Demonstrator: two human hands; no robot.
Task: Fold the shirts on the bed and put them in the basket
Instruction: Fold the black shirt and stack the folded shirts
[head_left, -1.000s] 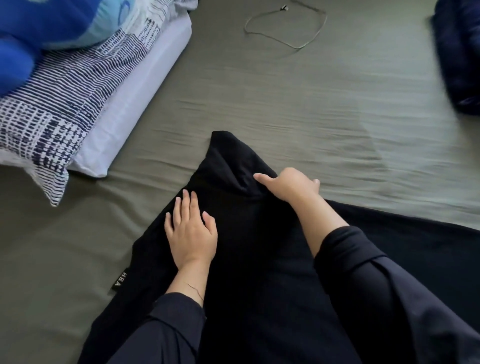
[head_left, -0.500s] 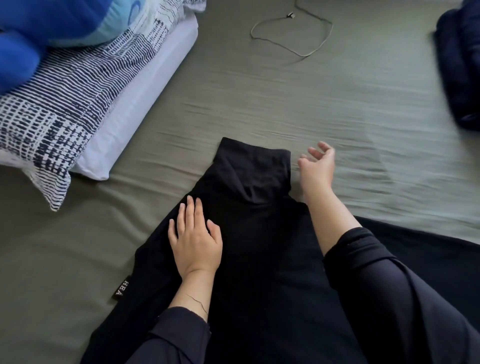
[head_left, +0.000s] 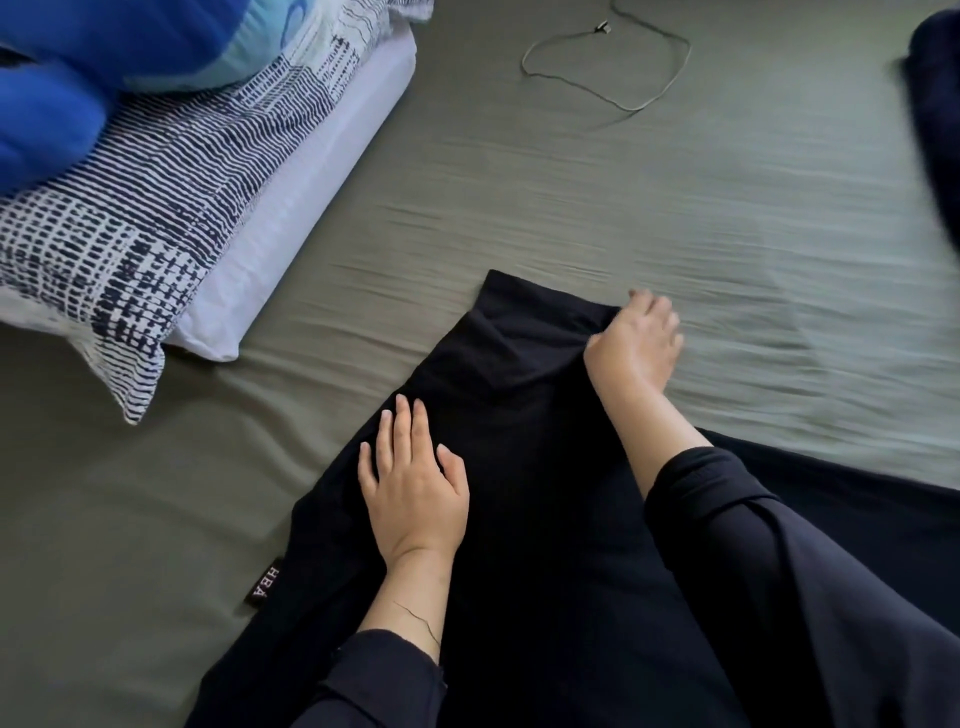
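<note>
Two hands are on the black shirt (head_left: 545, 519), which lies on the olive sheet (head_left: 519, 197) in front of you. Your left hand (head_left: 415, 488) lies flat on the cloth, fingers straight and holding nothing; left of it a small label (head_left: 264, 581) pokes from the hem, and farther left sit the patterned pillows (head_left: 130, 218). Your right hand (head_left: 636, 345) rests at the folded top edge; whether it pinches the fabric I cannot tell. Beyond it lies a thin cord (head_left: 623, 67).

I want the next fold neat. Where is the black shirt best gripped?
Probably at the far folded end of the black shirt, coming from the right edge beside the right hand: that end lies flat and narrow, while the left hand pins the middle.
</note>
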